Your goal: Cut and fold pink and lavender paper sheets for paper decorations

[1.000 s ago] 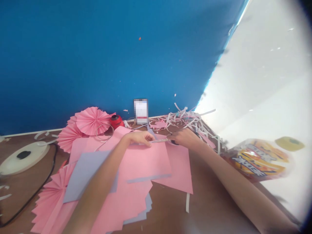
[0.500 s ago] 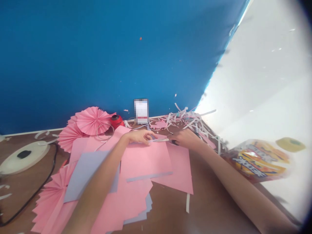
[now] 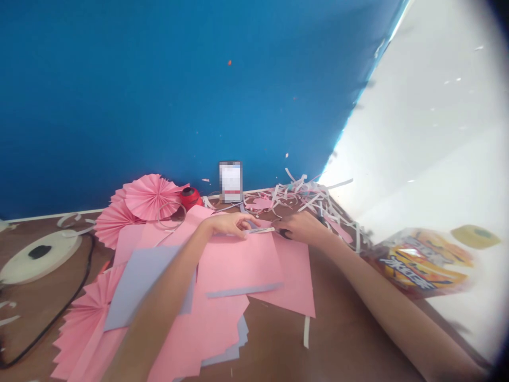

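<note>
From my distant place I see the blue wall point(image 3: 159, 106), cut off above, and below it the brown counter point(image 3: 342, 329), in good part hidden under paper. The printed bag point(image 3: 425, 262) at right is blurred. The pink sheet point(image 3: 238, 265) lies mid-counter, its far edge partly covered by the left hand point(image 3: 228, 225); whether those fingers pinch it, I cannot tell. The right hand point(image 3: 298, 227) has its fingers closed around the scissors point(image 3: 262, 230), hiding most of the handles; their thin blades are hard to make out.
</note>
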`<state>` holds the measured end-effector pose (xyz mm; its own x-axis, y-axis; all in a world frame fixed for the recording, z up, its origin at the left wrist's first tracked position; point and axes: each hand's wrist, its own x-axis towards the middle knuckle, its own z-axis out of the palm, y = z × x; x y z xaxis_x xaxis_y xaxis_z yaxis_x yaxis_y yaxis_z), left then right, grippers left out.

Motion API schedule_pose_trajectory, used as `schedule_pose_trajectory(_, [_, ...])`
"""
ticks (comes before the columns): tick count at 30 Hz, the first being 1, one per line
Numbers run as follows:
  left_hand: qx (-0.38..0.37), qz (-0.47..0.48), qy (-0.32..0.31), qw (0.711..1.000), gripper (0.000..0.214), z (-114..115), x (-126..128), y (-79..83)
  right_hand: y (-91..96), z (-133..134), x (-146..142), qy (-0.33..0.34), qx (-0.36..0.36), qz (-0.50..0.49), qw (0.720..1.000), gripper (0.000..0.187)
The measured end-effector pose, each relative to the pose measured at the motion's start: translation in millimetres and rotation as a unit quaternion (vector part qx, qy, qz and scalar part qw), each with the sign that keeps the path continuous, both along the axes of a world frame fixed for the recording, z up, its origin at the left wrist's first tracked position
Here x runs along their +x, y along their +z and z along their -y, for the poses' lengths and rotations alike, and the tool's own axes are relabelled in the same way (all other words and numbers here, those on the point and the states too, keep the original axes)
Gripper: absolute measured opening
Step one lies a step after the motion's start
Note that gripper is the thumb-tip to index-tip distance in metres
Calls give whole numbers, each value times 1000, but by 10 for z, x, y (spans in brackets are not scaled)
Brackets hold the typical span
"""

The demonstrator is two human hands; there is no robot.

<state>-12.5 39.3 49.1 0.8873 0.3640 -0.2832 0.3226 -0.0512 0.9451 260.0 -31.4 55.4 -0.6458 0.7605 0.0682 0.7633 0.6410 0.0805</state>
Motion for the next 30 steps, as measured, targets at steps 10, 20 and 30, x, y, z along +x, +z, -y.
schedule_pose_trajectory(10, [3,1,-17,1000,64,-13,25,-7,-14,-12,1,-5,16,32,999,32])
schedule_pose_trajectory(20, [23,-18,22,999,61,-10,-31,11,9,-30,59,-10,39,38,998,34])
schedule_pose_trajectory(30, [95,-20,75,992,30,-11,33,-47,-13,-32,75,-52,24,-8,998,43])
